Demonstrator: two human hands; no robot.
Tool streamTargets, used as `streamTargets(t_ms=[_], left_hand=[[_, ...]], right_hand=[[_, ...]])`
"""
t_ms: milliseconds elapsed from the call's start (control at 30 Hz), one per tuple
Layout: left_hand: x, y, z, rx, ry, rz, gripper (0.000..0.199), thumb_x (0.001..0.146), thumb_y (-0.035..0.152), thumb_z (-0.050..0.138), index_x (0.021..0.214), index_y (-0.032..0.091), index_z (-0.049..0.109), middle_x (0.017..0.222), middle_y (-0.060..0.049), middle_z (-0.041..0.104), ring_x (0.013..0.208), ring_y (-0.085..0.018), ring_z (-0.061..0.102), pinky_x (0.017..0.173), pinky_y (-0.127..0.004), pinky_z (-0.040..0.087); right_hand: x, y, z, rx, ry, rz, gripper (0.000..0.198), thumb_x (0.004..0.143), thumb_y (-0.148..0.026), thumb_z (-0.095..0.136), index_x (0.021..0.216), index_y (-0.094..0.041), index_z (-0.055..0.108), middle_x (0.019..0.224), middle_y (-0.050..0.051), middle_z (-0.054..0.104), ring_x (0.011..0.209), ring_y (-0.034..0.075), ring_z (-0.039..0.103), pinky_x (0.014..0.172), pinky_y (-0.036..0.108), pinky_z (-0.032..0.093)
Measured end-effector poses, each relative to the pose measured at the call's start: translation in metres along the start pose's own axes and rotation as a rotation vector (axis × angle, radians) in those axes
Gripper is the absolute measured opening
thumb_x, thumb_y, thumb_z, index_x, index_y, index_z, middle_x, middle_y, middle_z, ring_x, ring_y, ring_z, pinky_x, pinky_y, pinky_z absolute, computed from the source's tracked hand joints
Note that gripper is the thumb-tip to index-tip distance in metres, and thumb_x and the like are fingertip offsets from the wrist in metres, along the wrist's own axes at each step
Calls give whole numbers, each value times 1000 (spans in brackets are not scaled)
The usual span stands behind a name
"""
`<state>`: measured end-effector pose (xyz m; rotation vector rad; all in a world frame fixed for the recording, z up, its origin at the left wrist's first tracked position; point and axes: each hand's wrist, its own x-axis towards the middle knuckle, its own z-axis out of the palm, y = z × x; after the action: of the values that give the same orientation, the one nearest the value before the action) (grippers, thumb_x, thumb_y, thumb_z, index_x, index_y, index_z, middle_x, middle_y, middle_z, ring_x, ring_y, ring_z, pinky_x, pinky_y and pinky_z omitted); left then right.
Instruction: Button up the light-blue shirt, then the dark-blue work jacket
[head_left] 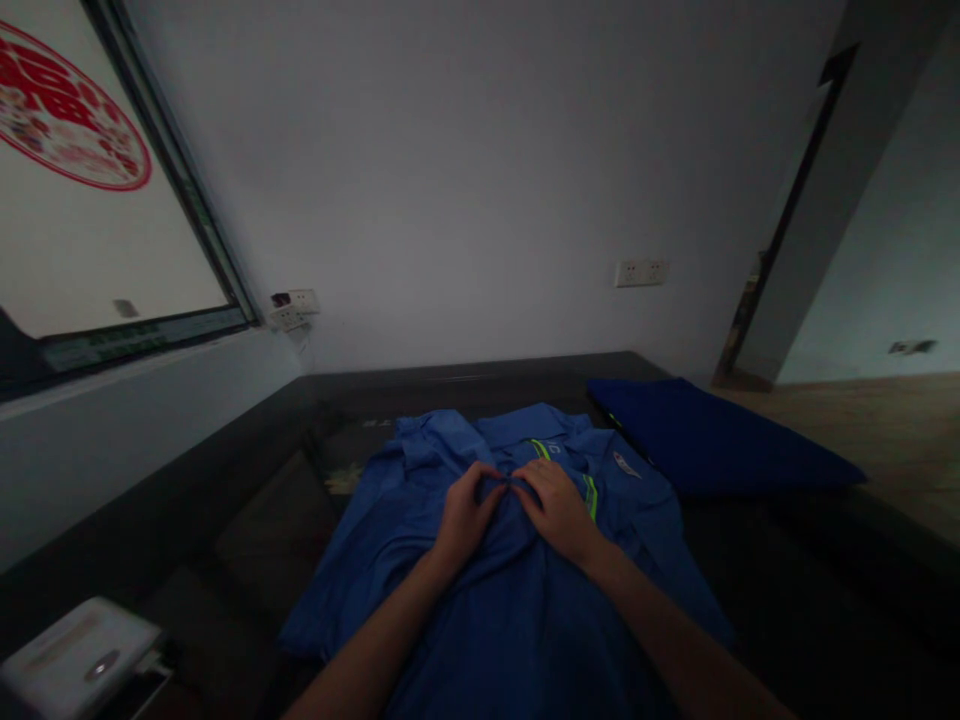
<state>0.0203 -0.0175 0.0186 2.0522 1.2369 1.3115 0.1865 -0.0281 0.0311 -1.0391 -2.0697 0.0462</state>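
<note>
Seems to be gripping the front of a blue shirt (525, 620) with the left hand (466, 510) and the right hand (555, 505), each curled inward with thumb and fingertips brought together, nearly meeting in the middle. Cannot tell, in such dim light, whether pinching a button or only cloth. Lies spread directly beneath both hands on a dark surface (352, 395), with the collar (517, 425) just beyond the fingertips and a yellow-green stripe (590, 497) beside the right hand.

Could easily slip free here, given so little cloth between the fingertips. Might get pulled crooked by tugging harder with one hand than the other, or creased further by bunching the wrinkled cloth near the left hand. Could also, by dragging the right side sideways, get pushed against the flat blue cloth (720, 440) beyond and to the right of the right hand. Appears unlikely to catch on the white box (82, 650), well apart to the near left of the left hand.
</note>
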Motion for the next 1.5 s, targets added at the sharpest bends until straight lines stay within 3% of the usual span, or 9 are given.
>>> streamTargets(t_ms=[133, 400, 567, 733, 833, 933, 1233, 1333, 1500], left_hand=[[-3, 0, -2, 46, 42, 49, 6, 82, 21, 53, 85, 20, 57, 84, -2, 64, 81, -17, 60, 76, -28, 46], [3, 3, -3, -34, -70, 44, 17, 87, 26, 48, 102, 20, 54, 95, -4, 63, 90, -17, 60, 82, -29, 47], [19, -26, -19, 85, -57, -40, 17, 86, 23, 44, 92, 18, 59, 94, -6, 65, 88, -18, 61, 83, -32, 47], [25, -52, -34, 226, -206, -53, 25, 79, 10, 40, 87, 20, 62, 92, -4, 67, 90, -18, 62, 85, -30, 46], [24, -48, -35, 223, -343, -29, 24, 85, 18, 38, 90, 21, 62, 94, -3, 67, 91, -17, 62, 83, -27, 46], [22, -39, -35, 280, -400, -11, 21, 87, 27, 41, 91, 20, 61, 95, -5, 65, 90, -18, 60, 82, -27, 45], [21, -23, -39, 397, -247, -29, 22, 82, 40, 54, 91, 20, 52, 85, -3, 60, 81, -21, 58, 77, -32, 42], [19, -19, -36, 355, -326, -10, 21, 84, 40, 52, 84, 19, 54, 82, -3, 60, 78, -20, 57, 71, -29, 42], [16, -11, -29, 270, -389, 14, 22, 87, 32, 46, 75, 18, 58, 79, -3, 61, 77, -18, 57, 70, -27, 42]], right_hand=[[-1, -3, 1, 81, 41, 36, 13, 89, -22, 49, 96, -21, 59, 94, 7, 65, 93, 22, 57, 86, 38, 43], [3, 4, -3, 173, 27, 183, 12, 86, -31, 57, 83, -21, 62, 84, 3, 67, 84, 20, 60, 78, 32, 43], [6, 6, -10, 233, 49, 214, 18, 85, -36, 58, 76, -21, 64, 80, 3, 68, 79, 19, 61, 75, 31, 44], [9, 8, -18, 299, 103, 254, 28, 86, -40, 53, 70, -19, 63, 73, 3, 67, 72, 18, 61, 70, 29, 44], [10, 10, -22, 309, 170, 290, 35, 87, -41, 49, 64, -19, 61, 65, 2, 64, 64, 17, 59, 63, 27, 42], [10, 13, -26, 299, 237, 300, 37, 86, -43, 50, 60, -18, 59, 59, 1, 61, 59, 16, 56, 58, 25, 40], [11, 37, -39, 115, 378, 406, 46, 85, -51, 47, 56, -17, 56, 54, 0, 56, 54, 14, 50, 56, 25, 34], [9, 50, -40, 26, 351, 442, 46, 86, -51, 47, 56, -17, 56, 53, 0, 56, 53, 14, 50, 56, 25, 32], [5, 65, -37, -168, 153, 433, 34, 87, -39, 48, 65, -18, 63, 64, 4, 62, 63, 19, 55, 61, 29, 36]])
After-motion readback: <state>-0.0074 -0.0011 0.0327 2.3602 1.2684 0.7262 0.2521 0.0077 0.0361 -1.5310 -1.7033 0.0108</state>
